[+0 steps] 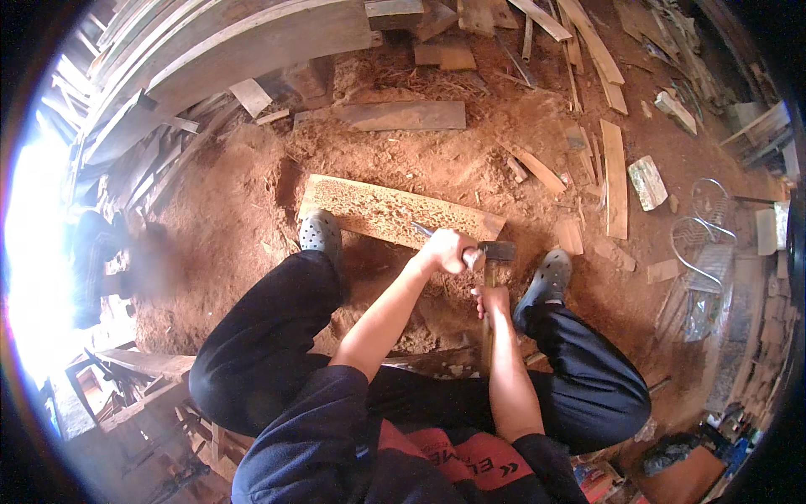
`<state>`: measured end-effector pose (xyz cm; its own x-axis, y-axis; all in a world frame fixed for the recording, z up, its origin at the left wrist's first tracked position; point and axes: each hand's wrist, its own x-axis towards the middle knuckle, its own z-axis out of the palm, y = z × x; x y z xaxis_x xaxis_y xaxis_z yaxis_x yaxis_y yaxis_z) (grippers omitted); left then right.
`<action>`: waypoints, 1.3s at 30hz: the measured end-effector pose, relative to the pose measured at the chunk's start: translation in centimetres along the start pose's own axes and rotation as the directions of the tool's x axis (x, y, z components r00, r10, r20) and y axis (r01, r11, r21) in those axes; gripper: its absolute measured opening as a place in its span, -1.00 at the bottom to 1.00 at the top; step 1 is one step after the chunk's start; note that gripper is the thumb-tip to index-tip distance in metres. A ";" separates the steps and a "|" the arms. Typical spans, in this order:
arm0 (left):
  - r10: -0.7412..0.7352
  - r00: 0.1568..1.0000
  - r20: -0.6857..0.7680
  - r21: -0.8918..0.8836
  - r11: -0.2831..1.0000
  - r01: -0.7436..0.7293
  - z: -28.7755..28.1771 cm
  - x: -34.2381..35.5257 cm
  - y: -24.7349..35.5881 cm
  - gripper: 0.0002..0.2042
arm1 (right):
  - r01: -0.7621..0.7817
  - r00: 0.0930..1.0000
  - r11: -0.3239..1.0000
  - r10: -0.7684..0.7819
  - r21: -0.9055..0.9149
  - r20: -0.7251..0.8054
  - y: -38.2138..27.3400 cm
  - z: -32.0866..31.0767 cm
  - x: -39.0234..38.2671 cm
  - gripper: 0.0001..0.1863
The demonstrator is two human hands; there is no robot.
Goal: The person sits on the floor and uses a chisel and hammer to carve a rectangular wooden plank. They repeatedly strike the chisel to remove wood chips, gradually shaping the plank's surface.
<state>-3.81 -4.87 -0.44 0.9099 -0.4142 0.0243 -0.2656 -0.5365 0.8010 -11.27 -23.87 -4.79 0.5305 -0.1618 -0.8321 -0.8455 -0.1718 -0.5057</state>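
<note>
A wooden board [382,202] lies on the dirt in front of me, its upper face covered in many small gouge marks. My left hand [447,250] is closed around a chisel [422,228], whose metal blade points left onto the board near its front edge. The butt of the chisel's handle sticks out on the right of that fist. My right hand [494,301] grips the wooden handle of a hammer [499,250]. The dark hammer head is right beside the chisel's butt; whether they touch I cannot tell.
My left clog [320,232] presses on the board's left end; my right clog [550,277] rests on the dirt. Beyond lies a loose plank [382,116]. Stacked timber [260,59] fills the far left, wood strips [614,181] the right, near a wire rack [709,252].
</note>
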 end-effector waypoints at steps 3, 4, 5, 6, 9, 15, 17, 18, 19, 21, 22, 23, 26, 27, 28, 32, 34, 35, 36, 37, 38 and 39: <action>-0.174 0.971 -0.165 -0.153 0.977 0.149 -2.2 0.9 -0.7 -0.69 | -0.048 0.997 0.990 0.039 0.133 0.072 -1.2 0.2 -1.6 -0.82; -0.192 0.969 -0.155 -0.169 0.972 0.166 -2.8 1.2 -0.9 -0.68 | -0.020 0.997 0.988 0.008 0.154 0.081 -1.4 0.5 -2.0 -0.84; -0.209 0.967 -0.146 -0.185 0.966 0.181 -3.3 1.4 -1.2 -0.67 | 0.008 0.996 0.985 -0.024 0.174 0.090 -1.5 1.0 -2.6 -0.86; -0.193 0.969 -0.155 -0.197 0.967 0.161 -3.7 1.4 -1.3 -0.67 | -0.011 0.999 0.977 -0.001 0.212 0.055 -1.6 1.5 -3.1 -0.89; -0.202 0.962 -0.185 -0.238 0.959 0.156 -3.8 1.6 -1.1 -0.66 | 0.202 0.978 0.957 -0.209 0.207 0.010 -3.6 0.8 -4.7 -0.89; -0.272 0.942 -0.198 -0.272 0.938 0.214 -4.9 2.2 -1.0 -0.67 | 0.671 0.735 0.645 -0.512 0.367 -0.444 -13.3 -4.5 -15.0 -0.78; -0.261 0.946 -0.192 -0.258 0.943 0.208 -5.1 2.0 -1.3 -0.68 | 0.815 0.577 0.463 -0.587 0.348 -0.569 -15.4 -6.0 -18.0 -0.76; -0.250 0.944 -0.215 -0.260 0.947 0.192 -4.9 1.7 -1.3 -0.68 | 0.866 0.500 0.368 -0.602 0.339 -0.622 -16.0 -5.9 -18.9 -0.76; -0.230 0.944 -0.237 -0.256 0.952 0.168 -4.9 1.8 -1.1 -0.69 | 0.909 0.416 0.263 -0.604 0.323 -0.680 -16.5 -5.3 -19.5 -0.76; -0.217 0.958 -0.188 -0.268 0.950 0.162 -4.2 2.2 -1.0 -0.69 | 0.926 0.376 0.217 -0.499 0.308 -0.781 -16.1 -2.2 -18.7 -0.77; -0.195 0.969 -0.151 -0.250 0.956 0.153 -3.9 2.5 -0.9 -0.68 | 0.910 0.405 0.295 -0.485 0.291 -0.775 -14.1 -0.8 -16.2 -0.77; -0.173 0.979 -0.110 -0.228 0.963 0.144 -3.6 2.6 -0.5 -0.68 | 0.900 0.395 0.415 -0.637 0.137 -0.662 -9.7 -0.5 -11.3 -0.82; -0.215 0.973 -0.080 -0.261 0.947 0.188 -3.5 1.9 -0.7 -0.71 | 0.412 0.626 0.580 -0.740 -0.703 -0.244 -8.5 1.7 -8.5 -0.78; -0.237 0.970 -0.054 -0.287 0.934 0.212 -3.3 1.8 -0.8 -0.72 | 0.509 0.696 0.714 -0.670 -0.480 -0.260 -7.7 0.2 -9.1 -0.85; -0.202 0.971 -0.126 -0.162 0.970 0.181 -3.3 2.0 -1.1 -0.73 | 0.554 0.699 0.761 -0.645 -0.336 -0.309 -8.2 -0.9 -8.9 -0.87; -0.221 0.967 -0.130 -0.112 0.972 0.207 -3.0 1.2 -2.4 -0.74 | 0.707 0.696 0.625 -0.531 0.331 -0.483 -14.3 -1.6 -17.3 -0.81; -0.224 0.967 -0.120 -0.145 0.968 0.207 -2.8 1.3 -1.9 -0.74 | 0.835 0.549 0.372 -0.544 0.404 -0.634 -14.9 -1.5 -17.4 -0.77; -0.219 0.969 -0.117 -0.160 0.967 0.199 -2.8 1.6 -1.6 -0.73 | 0.855 0.518 0.340 -0.510 0.393 -0.687 -14.7 0.3 -16.8 -0.76; -0.216 0.971 -0.101 -0.166 0.966 0.197 -3.1 2.2 -1.2 -0.72 | 0.849 0.518 0.403 -0.517 0.341 -0.681 -12.6 1.4 -13.8 -0.78; -0.222 0.971 -0.088 -0.170 0.964 0.205 -3.1 2.3 -1.1 -0.71 | 0.835 0.327 0.485 -0.818 -0.261 -0.474 -9.5 1.7 -11.2 -0.89; -0.221 0.973 -0.063 -0.179 0.962 0.206 -2.6 2.4 -0.9 -0.70 | 0.393 0.749 0.708 -0.616 -0.588 -0.242 -7.2 1.9 -8.2 -0.86; -0.221 0.974 -0.051 -0.142 0.967 0.212 -2.0 1.4 -1.3 -0.69 | 0.326 0.731 0.658 -0.631 -0.679 -0.260 -7.7 2.2 -8.7 -0.72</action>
<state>-1.52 -3.32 -0.21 0.9611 -0.2472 -0.1235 -0.0180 -0.5019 0.8647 -9.50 -18.97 5.82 0.9370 -0.2626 -0.2304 -0.3417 -0.8258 -0.4486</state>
